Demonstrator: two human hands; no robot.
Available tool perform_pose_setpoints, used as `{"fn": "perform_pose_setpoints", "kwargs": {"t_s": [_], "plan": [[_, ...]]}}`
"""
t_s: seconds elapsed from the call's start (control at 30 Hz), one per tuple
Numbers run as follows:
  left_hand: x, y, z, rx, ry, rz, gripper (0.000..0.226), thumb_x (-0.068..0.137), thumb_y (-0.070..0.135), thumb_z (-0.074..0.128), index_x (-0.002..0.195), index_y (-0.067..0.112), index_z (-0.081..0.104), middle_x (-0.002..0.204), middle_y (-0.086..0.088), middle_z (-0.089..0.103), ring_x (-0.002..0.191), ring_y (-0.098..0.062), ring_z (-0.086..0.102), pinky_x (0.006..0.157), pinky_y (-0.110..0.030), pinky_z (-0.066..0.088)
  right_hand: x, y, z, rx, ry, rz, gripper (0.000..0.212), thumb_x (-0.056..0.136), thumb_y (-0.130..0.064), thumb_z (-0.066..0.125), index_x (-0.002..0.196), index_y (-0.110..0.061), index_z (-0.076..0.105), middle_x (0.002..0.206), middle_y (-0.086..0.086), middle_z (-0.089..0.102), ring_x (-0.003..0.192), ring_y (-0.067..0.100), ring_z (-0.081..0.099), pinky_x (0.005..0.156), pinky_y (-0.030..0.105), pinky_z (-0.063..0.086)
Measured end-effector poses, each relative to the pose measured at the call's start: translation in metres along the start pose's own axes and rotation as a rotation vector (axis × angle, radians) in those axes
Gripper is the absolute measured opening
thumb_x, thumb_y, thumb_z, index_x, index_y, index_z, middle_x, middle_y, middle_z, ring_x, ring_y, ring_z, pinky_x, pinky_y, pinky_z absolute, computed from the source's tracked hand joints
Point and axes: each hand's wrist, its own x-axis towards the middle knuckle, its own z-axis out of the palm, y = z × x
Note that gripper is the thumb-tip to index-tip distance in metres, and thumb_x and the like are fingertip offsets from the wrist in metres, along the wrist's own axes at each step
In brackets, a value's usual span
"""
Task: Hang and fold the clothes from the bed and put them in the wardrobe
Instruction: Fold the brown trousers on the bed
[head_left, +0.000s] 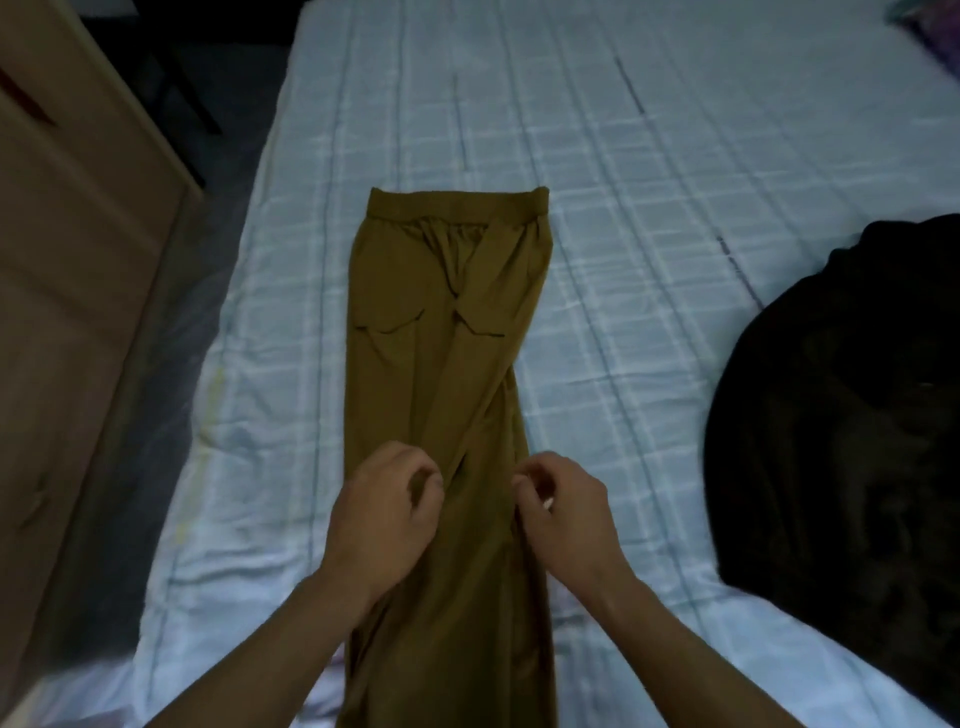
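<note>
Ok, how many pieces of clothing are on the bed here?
2: brown trousers lie flat in the middle of the bed; a black heap at its right edge may hide more. The blurred colourful thing top right is unclear.

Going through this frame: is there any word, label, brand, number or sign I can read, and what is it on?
None can be read.
olive trousers: no tag, print or logo shows.
checked bedsheet: pattern only, no lettering.
black garment: too dark to show any marking.
wooden panel: bare.
colourful item at the top right corner: too blurred to tell.
</note>
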Motion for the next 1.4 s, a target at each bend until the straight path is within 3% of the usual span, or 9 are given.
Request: {"fn": "perform_pose_setpoints", "kwargs": {"t_s": [0.2, 0.43, 0.53, 0.7, 0.83, 1.03, 1.2, 1.3, 1.4], "plan": [[0.090, 0.023, 0.017, 0.011, -0.035, -0.047, 0.006, 0.094, 0.026, 0.057, 0.092, 0.026, 0.063, 0.093, 0.013, 0.056, 0.086, -0.004, 0.053, 0.077, -0.027, 0.050, 0.111, 0.004, -0.016, 0.080, 0.032, 0.081, 0.026, 0.093, -0.024, 0.063, 0.119, -0.016, 0.062, 0.099, 0.000, 0.064, 0.087, 0.007, 0.060, 0.068, 0.006, 0.041], [0.179, 0.015, 0.036, 0.049, -0.056, -0.051, 0.018, 0.096, 0.031, 0.058, 0.113, 0.026, 0.061, 0.113, 0.012, 0.055, 0.106, -0.004, 0.048, 0.090, -0.020, 0.040, 0.210, 0.006, -0.004, 0.084, -0.004, 0.205, 0.045, 0.092, -0.033, 0.064, 0.133, -0.017, 0.052, 0.121, 0.005, 0.062, 0.106, 0.017, 0.060, 0.089, 0.029, 0.049], [0.225, 0.012, 0.045, 0.045, -0.058, -0.027, 0.023, 0.094, 0.029, 0.059, 0.116, 0.023, 0.060, 0.115, 0.009, 0.056, 0.109, -0.007, 0.047, 0.094, -0.025, 0.042, 0.254, 0.010, -0.002, 0.139, 0.033, 0.295, 0.055, 0.091, -0.033, 0.065, 0.139, -0.013, 0.047, 0.125, 0.005, 0.061, 0.108, 0.019, 0.061, 0.090, 0.028, 0.048], [0.292, 0.013, 0.054, 0.049, -0.086, 0.000, 0.030, 0.095, 0.030, 0.058, 0.123, 0.022, 0.058, 0.126, 0.007, 0.054, 0.116, -0.008, 0.045, 0.100, -0.026, 0.040, 0.321, 0.009, 0.000, 0.222, 0.097, 0.341, 0.038, 0.087, -0.032, 0.068, 0.120, -0.014, 0.061, 0.103, -0.001, 0.070, 0.095, 0.016, 0.067, 0.079, 0.028, 0.054], [0.341, 0.006, 0.070, 0.065, -0.133, 0.011, 0.044, 0.095, 0.032, 0.058, 0.137, 0.020, 0.050, 0.147, 0.003, 0.038, 0.133, -0.013, 0.037, 0.106, -0.021, 0.025, 0.366, 0.010, 0.007, 0.175, 0.124, 0.302, 0.034, 0.086, -0.032, 0.070, 0.113, -0.013, 0.062, 0.101, 0.001, 0.068, 0.093, 0.017, 0.065, 0.078, 0.030, 0.052], [0.379, 0.000, 0.088, -0.014, -0.169, -0.065, 0.059, 0.099, 0.046, 0.048, 0.150, 0.020, 0.033, 0.147, -0.001, 0.044, 0.133, -0.019, 0.041, 0.112, -0.038, 0.036, 0.405, 0.009, 0.008, 0.226, 0.188, 0.259, 0.015, 0.086, -0.023, 0.070, 0.086, -0.009, 0.066, 0.079, 0.005, 0.069, 0.074, 0.020, 0.067, 0.072, 0.044, 0.059], [0.398, 0.008, 0.072, -0.444, -0.119, -0.180, 0.066, 0.096, 0.053, 0.049, 0.152, 0.025, 0.031, 0.147, 0.002, 0.049, 0.126, -0.009, 0.052, 0.106, -0.029, 0.041, 0.412, -0.025, 0.009, 0.310, 0.216, 0.033, 0.017, 0.088, -0.014, 0.059, 0.071, -0.014, 0.061, 0.064, 0.002, 0.062, 0.059, 0.016, 0.058, 0.057, 0.037, 0.049], [0.407, 0.015, 0.044, -0.867, -0.030, -0.216, 0.070, 0.078, 0.060, 0.063, 0.135, 0.021, 0.052, 0.124, 0.003, 0.067, 0.111, -0.007, 0.065, 0.100, -0.034, 0.050, 0.410, -0.064, 0.018, 0.306, 0.213, -0.169, 0.013, 0.091, -0.011, 0.059, 0.082, -0.010, 0.068, 0.070, -0.003, 0.068, 0.066, 0.012, 0.065, 0.061, 0.030, 0.052], [0.417, 0.011, 0.005, -1.027, 0.146, -0.218, 0.047, 0.078, 0.040, 0.075, 0.114, 0.012, 0.063, 0.102, -0.003, 0.074, 0.096, -0.013, 0.071, 0.088, -0.032, 0.055, 0.412, -0.109, 0.037, 0.324, 0.203, -0.290, 0.010, 0.092, -0.012, 0.061, 0.092, -0.012, 0.071, 0.078, -0.007, 0.071, 0.073, 0.003, 0.067, 0.065, 0.020, 0.050]]}}
